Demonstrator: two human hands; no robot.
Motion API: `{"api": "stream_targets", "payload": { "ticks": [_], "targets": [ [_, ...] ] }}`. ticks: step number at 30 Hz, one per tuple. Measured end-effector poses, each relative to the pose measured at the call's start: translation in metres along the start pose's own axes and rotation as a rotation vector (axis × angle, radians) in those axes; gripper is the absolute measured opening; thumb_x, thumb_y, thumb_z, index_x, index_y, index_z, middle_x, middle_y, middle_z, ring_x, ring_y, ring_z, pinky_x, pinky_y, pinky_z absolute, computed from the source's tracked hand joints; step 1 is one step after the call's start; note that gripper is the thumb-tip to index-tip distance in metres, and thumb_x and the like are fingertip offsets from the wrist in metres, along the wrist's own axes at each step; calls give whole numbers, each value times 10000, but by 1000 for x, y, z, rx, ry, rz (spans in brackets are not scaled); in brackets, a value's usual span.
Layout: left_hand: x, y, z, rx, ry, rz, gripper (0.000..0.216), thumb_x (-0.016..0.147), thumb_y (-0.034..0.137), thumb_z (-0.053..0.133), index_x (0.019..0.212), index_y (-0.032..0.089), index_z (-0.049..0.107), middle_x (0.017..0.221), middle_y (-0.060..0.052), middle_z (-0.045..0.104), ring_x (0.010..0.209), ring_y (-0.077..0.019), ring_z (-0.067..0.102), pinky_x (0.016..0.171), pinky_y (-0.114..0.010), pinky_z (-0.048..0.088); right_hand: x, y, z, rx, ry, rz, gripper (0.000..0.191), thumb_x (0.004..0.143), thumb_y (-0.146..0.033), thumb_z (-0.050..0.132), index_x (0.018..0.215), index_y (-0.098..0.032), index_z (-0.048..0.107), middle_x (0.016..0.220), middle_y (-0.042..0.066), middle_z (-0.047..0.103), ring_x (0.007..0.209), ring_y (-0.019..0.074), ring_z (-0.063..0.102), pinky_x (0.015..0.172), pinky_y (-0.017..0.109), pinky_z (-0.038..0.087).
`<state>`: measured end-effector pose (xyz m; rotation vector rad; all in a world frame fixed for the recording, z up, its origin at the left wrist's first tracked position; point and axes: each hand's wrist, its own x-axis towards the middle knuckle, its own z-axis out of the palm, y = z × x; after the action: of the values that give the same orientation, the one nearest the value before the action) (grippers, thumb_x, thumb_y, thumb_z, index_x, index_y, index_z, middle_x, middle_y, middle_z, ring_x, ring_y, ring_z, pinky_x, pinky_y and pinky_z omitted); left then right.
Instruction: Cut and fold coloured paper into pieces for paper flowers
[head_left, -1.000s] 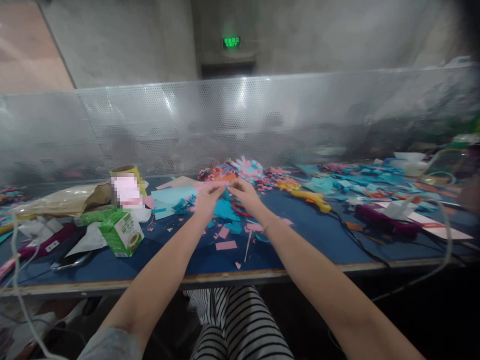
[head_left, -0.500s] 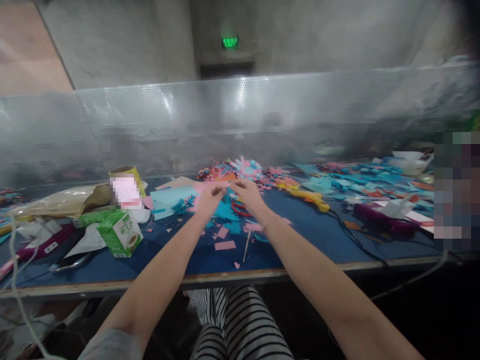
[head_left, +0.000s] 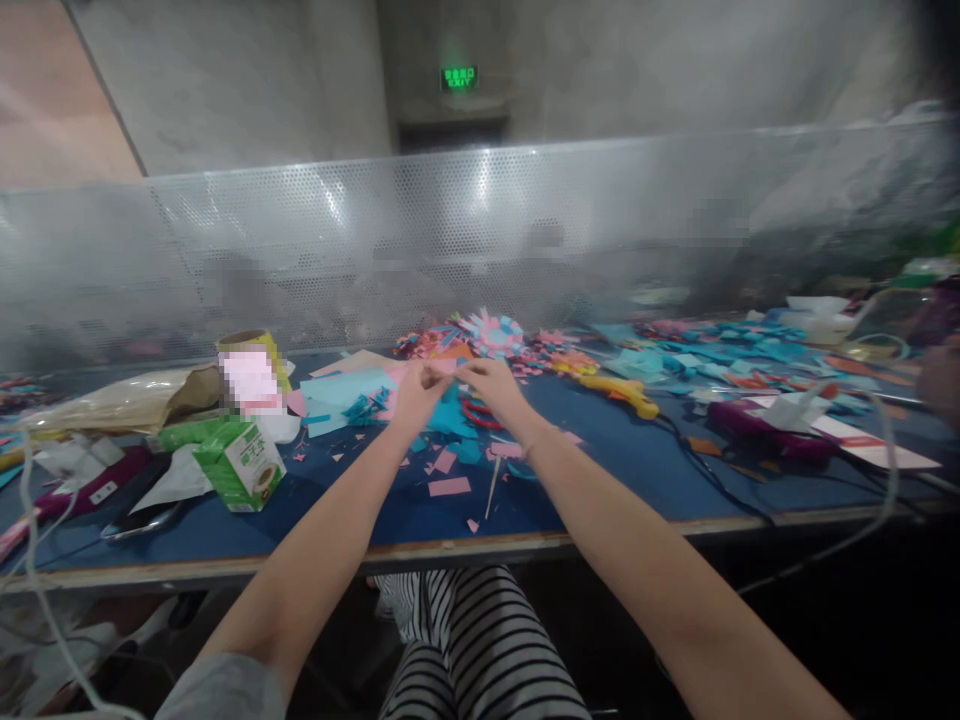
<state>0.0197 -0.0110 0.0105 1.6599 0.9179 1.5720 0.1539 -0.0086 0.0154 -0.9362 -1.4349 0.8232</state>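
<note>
My left hand (head_left: 420,391) and my right hand (head_left: 495,387) meet fingertip to fingertip above the middle of the table, each closed in a pinch. Between them shows a small blue paper piece (head_left: 459,361), mostly covered by the fingers. Under and just beyond the hands lie blue paper scraps (head_left: 454,418) and a red-handled tool (head_left: 480,416), perhaps scissors, partly hidden by my right hand. A pink and light-blue paper flower (head_left: 491,335) rests behind them on a heap of cut paper. Light-blue sheets (head_left: 341,390) spread left of my left hand.
A yellow glue gun (head_left: 622,394) with a black cord lies to the right, near a purple power strip (head_left: 772,430). On the left stand a green carton (head_left: 240,465) and a tape roll (head_left: 255,342). A perforated screen (head_left: 360,240) borders the back. Pink scraps (head_left: 449,487) lie near the front edge.
The fingertips have shifted slightly against each other, and less blue paper shows below them. At the far right, the view of another person has changed. The table items stay put.
</note>
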Motion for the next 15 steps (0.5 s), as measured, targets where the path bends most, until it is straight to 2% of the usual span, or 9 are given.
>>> {"api": "stream_targets", "payload": {
  "ticks": [5, 10, 15],
  "targets": [
    [4, -7, -3, 45, -51, -78, 170, 576, 271, 656, 646, 136, 580, 561, -9, 572, 528, -117, 523, 580, -267, 421, 3, -3, -5, -17, 105, -13, 207, 594, -361, 576, 593, -155, 568, 525, -14, 505, 506, 95, 429, 491, 236, 354],
    [4, -13, -5, 42, -72, -53, 215, 619, 355, 618, 623, 140, 618, 547, -7, 563, 516, -106, 494, 555, -251, 408, 4, 1, -5, -7, 93, -50, 231, 600, -383, 572, 605, -152, 562, 539, -15, 500, 518, 93, 427, 495, 230, 353],
    [5, -15, -6, -16, -7, -47, 211, 589, 358, 644, 605, 149, 617, 527, 5, 544, 526, -103, 484, 552, -238, 411, 6, 7, -2, 110, 26, 0, 263, 601, -416, 580, 629, -154, 563, 620, 2, 544, 612, 109, 493, 548, 227, 394]
  ]
}}
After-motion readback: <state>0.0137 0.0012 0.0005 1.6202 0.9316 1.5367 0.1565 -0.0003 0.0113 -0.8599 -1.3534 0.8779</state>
